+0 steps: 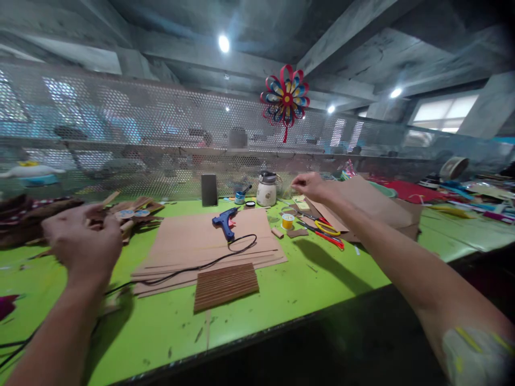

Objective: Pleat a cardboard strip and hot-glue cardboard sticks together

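My left hand (86, 241) is raised over the left side of the green table, its fingers curled together. Whatever they hold, if anything, cannot be made out. Beside it lies a cluster of brown cardboard pieces (147, 206). My right hand (311, 185) reaches out past the scissors, thumb and fingertips pinched; a faint thin line shows near them, too fine to name. In the middle, a blue glue gun (225, 222) rests on stacked cardboard sheets (181, 236). A corrugated cardboard piece (227, 287) lies nearer the front. Below my right hand is a yellow thread spool (287, 221).
Yellow-handled scissors (328, 229) and a red-handled tool (332, 241) lie on the right. A white jar (266, 192) stands at the back by the perforated metal screen (161, 139). A black cord (197, 268) crosses the sheets. A flower pinwheel (286, 99) hangs above.
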A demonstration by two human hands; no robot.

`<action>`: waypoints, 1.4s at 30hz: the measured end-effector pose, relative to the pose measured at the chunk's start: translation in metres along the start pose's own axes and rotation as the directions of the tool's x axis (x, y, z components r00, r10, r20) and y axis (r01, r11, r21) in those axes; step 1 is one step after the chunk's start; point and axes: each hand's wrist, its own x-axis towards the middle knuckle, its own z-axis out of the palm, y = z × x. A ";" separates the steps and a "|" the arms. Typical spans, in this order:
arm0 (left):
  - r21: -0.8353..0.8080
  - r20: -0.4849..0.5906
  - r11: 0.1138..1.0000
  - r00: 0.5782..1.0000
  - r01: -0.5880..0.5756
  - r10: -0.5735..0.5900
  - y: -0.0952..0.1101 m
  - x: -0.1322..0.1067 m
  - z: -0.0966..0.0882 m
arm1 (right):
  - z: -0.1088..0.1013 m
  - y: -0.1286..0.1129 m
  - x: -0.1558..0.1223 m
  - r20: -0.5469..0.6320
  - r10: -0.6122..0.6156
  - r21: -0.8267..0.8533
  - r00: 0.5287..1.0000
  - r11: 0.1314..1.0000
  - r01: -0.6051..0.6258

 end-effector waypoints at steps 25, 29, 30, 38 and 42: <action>-0.320 0.892 0.947 0.343 0.017 0.295 0.135 -0.090 0.084 | 0.030 -0.060 -0.074 0.413 -0.224 0.345 0.883 0.935 0.076; -0.257 0.868 0.947 0.384 -0.192 0.314 0.123 -0.080 0.088 | 0.036 -0.040 -0.080 0.408 -0.102 0.380 0.907 0.923 -0.067; -0.231 0.867 0.944 0.391 -0.237 0.311 0.119 -0.078 0.091 | 0.039 -0.035 -0.081 0.398 -0.091 0.379 0.913 0.922 -0.073; 0.050 0.892 0.874 0.415 -0.483 0.178 0.088 -0.089 0.111 | 0.075 -0.010 -0.081 0.344 -0.094 0.375 0.934 0.926 -0.046; 0.085 0.830 0.836 0.503 -0.541 0.241 0.097 -0.098 0.109 | 0.087 -0.017 -0.083 0.279 -0.174 0.364 0.944 0.929 0.064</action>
